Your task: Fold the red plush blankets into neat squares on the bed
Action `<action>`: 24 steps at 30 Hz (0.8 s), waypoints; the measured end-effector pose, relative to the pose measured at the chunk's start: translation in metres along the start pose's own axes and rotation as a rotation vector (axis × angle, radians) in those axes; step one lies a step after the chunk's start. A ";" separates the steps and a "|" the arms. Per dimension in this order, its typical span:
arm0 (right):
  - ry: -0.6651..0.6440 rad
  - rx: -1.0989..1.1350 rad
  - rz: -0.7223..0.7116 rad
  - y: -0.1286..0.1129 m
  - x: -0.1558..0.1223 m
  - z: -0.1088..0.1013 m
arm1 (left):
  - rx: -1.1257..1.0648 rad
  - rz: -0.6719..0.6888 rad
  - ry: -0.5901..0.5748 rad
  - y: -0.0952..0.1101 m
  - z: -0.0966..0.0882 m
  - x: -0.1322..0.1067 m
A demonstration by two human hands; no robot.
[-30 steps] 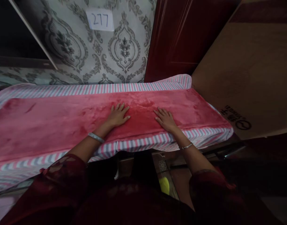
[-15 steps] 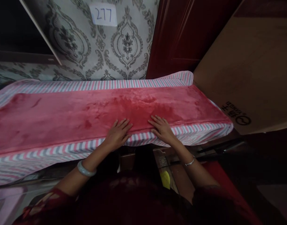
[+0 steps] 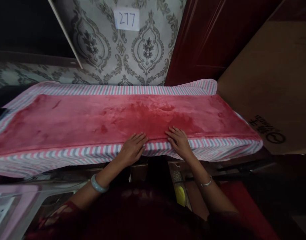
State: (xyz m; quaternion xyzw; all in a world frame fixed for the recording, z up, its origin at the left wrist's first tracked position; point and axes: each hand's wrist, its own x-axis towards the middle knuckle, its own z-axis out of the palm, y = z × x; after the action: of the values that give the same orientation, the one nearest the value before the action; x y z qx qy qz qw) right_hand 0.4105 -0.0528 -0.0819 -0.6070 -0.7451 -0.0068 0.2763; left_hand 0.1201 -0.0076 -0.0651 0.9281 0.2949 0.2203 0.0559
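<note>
Over on the left, a striped cloth (image 3: 68, 156) is covering a long surface. A red plush blanket (image 3: 93, 120) is lying on top of it, stretching from the far left across to the right end and leaving a band of stripes showing along the near and far edges. Behind it, patterned wallpaper (image 3: 105, 60) is covering the wall, with a paper label (image 3: 126, 19) reading 277 hanging on it.

A pale bangle (image 3: 98, 184) is sitting on the person's left wrist. The left hand (image 3: 133, 148) is lying flat, palm down, open and slightly spread, gripping nothing. Its palm is resting on the striped band at the near edge, and its fingertips (image 3: 141, 136) are just reaching the blanket's near hem. Just beside it, the right hand (image 3: 179, 143) is lying the same way, open and flat, its fingers (image 3: 172, 132) touching the red pile while the heel is sitting on the stripes. A thin bracelet (image 3: 207, 182) is circling the right wrist.

Further right, a dark red door (image 3: 197, 36) is standing behind the cloth's far corner, and a cardboard box (image 3: 267, 76) is filling the far right.
</note>
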 end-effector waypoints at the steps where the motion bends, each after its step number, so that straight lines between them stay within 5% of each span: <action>1: 0.001 -0.016 -0.010 -0.006 0.004 0.002 | 0.007 -0.012 0.005 0.000 -0.004 -0.001; 9: -0.077 -0.187 -0.066 -0.033 0.004 0.019 | 0.234 -0.379 -0.011 -0.034 -0.033 -0.038; 14: -0.022 -0.205 -0.059 -0.031 -0.003 0.023 | 0.240 -0.379 0.002 -0.042 -0.031 -0.062; 24: 0.041 -0.183 -0.054 -0.033 -0.007 0.024 | 0.205 -0.356 0.020 -0.042 -0.034 -0.073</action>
State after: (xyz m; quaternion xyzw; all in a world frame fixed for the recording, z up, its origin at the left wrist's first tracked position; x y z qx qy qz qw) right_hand 0.3715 -0.0596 -0.0940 -0.6093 -0.7516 -0.0947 0.2343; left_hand 0.0303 -0.0156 -0.0721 0.8598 0.4759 0.1849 -0.0038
